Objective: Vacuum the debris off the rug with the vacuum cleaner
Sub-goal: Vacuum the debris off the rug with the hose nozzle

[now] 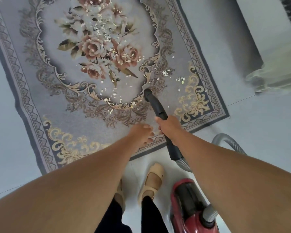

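While the right hand (169,126) wraps its fingers round the black plastic vacuum wand (155,105), the left hand (139,134) hangs just beside it, fingers loosely bent and holding nothing. Both hands sit over the near edge of the grey rectangular rug with pink roses and gold scrollwork (32,91). Wand: matte black tapering tube, its open round mouth resting on the rug at the lower right of the oval scroll frame. A ribbed grey hose (233,142) runs from the wand's rear end and loops off the rug's near right corner. The red and black canister vacuum body (188,209) stands on the white tiled floor (259,123), off the rug's near edge. Over the rug's rose centre and down toward the wand mouth lies pale flaky debris (165,73), scattered. Two beige strapped shoes (152,180) stand just off the rug's near edge.
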Demonstrator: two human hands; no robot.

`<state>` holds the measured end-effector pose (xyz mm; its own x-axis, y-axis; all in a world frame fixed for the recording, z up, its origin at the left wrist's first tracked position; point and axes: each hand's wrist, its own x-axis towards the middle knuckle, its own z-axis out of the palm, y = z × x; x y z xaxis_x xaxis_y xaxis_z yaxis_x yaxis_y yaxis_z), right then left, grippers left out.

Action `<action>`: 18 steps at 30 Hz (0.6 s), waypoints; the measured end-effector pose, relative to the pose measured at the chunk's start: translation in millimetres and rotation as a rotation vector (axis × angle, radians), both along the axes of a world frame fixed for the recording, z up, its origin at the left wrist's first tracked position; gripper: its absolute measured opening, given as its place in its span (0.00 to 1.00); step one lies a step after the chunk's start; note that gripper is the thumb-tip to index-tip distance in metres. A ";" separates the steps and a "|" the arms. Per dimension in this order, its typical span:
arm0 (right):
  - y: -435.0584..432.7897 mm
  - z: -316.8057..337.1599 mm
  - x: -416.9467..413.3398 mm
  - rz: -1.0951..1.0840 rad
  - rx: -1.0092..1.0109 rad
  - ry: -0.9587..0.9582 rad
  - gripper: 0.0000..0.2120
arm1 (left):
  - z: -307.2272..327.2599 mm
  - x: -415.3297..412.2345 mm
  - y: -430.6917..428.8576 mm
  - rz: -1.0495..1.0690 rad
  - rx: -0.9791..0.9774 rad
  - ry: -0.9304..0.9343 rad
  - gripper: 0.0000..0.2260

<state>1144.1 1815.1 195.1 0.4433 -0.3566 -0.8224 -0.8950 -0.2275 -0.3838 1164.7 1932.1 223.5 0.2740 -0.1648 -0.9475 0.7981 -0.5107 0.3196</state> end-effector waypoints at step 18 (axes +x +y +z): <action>-72.4 -65.6 -37.0 -0.283 -0.237 0.196 0.12 | -61.7 -13.9 -96.3 -0.077 -0.123 0.109 0.14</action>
